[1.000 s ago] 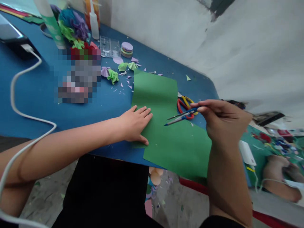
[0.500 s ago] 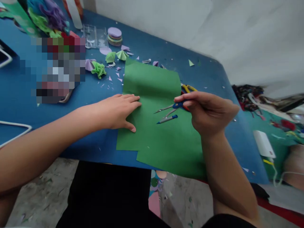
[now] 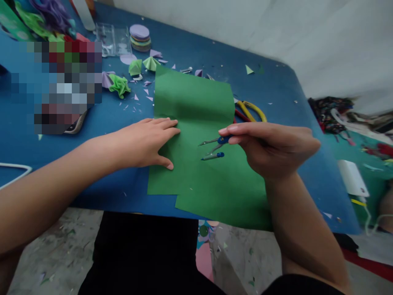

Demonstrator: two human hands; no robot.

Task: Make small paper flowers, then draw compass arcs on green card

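Note:
Green paper (image 3: pixel 196 176) lies on the blue table, its far part curling up and its near edge hanging slightly past the table's front. Flat on the paper's left side rests my left hand (image 3: pixel 153 141), fingers stretched and thumb apart. My right hand (image 3: pixel 270 147) pinches a drawing compass (image 3: pixel 223 140) by its blue top between thumb and fingers. The compass legs point left above the paper, one with a metal needle, the other carrying a small pencil (image 3: pixel 212 156). Whether the tips touch the paper I cannot tell. Yellow-and-red scissors (image 3: pixel 251 110) lie beyond my right hand, partly hidden.
Purple and green paper scraps (image 3: pixel 147 92) lie beyond the paper. A stack of paper circles (image 3: pixel 140 37) stands by a clear plastic box (image 3: pixel 113 39). Crumpled green paper (image 3: pixel 119 85) sits at the left. A white power bank (image 3: pixel 353 178) with a cable is at right.
The compass and my right hand have shifted slightly relative to the paper, with the compass tips a little lower. My left hand stays flat on the paper. The camera view has moved a bit.

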